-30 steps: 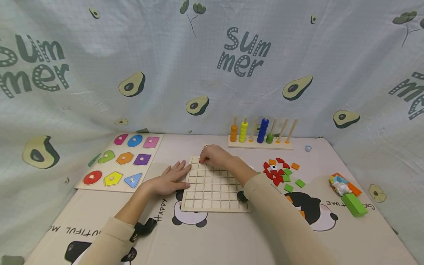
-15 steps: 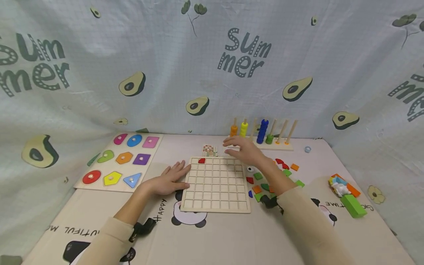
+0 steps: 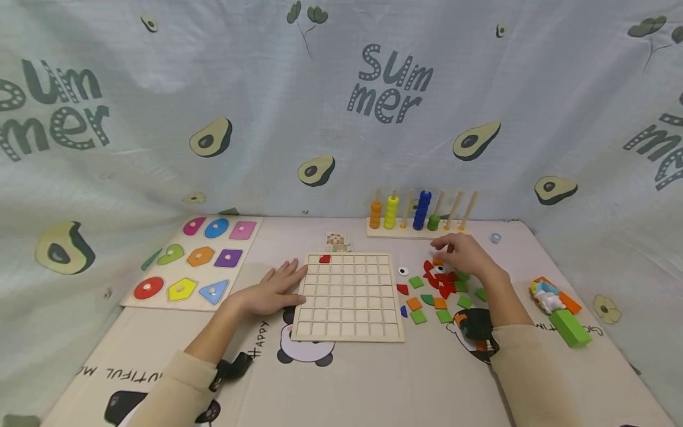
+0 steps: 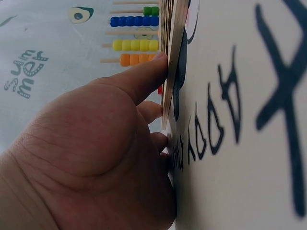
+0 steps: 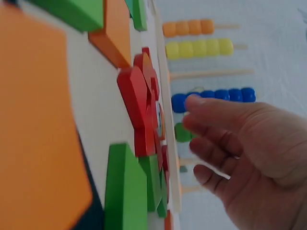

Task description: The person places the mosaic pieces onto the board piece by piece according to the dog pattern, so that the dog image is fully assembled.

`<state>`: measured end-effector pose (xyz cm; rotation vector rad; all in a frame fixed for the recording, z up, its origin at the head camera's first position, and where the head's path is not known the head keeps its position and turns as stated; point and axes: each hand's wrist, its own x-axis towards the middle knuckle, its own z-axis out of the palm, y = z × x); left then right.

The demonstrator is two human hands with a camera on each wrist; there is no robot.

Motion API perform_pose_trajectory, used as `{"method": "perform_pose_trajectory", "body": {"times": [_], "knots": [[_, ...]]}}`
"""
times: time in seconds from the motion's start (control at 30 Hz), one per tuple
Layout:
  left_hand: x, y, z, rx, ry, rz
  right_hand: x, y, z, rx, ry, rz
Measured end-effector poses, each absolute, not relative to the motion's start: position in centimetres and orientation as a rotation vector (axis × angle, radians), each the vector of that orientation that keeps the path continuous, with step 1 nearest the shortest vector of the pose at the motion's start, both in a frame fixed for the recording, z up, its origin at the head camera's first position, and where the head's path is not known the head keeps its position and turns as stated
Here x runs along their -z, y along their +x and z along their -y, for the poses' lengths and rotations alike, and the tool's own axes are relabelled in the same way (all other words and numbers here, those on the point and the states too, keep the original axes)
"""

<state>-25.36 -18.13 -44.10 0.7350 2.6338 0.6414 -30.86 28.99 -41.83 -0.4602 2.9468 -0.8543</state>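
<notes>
A wooden grid board (image 3: 347, 308) lies mid-table, with one red quarter-round piece (image 3: 325, 259) in its top row. My left hand (image 3: 272, 289) rests flat with spread fingers at the board's left edge; in the left wrist view its thumb touches the frame. Over the pile of red pieces (image 3: 445, 287) hovers my right hand (image 3: 465, 254), fingers loosely bent and nothing between them. In the right wrist view that hand (image 5: 249, 143) is above red and green pieces (image 5: 125, 187). Green and orange squares (image 3: 414, 303) lie scattered between board and pile.
At the back stands a bead-peg rack (image 3: 416, 233) with upright pegs. A shape-puzzle board (image 3: 200, 281) lies at left. A small pattern card (image 3: 338, 242) sits behind the grid. On the right are a green block (image 3: 571, 329) and a small toy (image 3: 548, 298).
My right hand has left the red piece in the grid's top row and swung right to the loose pieces, uncovering the card. The left hand stays at the board's edge.
</notes>
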Motion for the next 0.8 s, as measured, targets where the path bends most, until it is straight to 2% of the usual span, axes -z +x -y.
{"method": "perform_pose_trajectory", "body": {"times": [0.53, 0.67, 0.8], "knots": [[44.2, -25.3, 18.3, -0.663, 0.749, -2.637, 43.4, -31.5, -30.1, 0.877, -0.449, -2.811], [44.2, -25.4, 18.4, -0.660, 0.745, -2.638, 43.1, -31.4, -29.9, 0.914, -0.435, -2.827], [44.2, -25.4, 18.4, -0.662, 0.747, -2.629, 41.8, -31.2, -28.2, 0.943, -0.544, -2.898]]}}
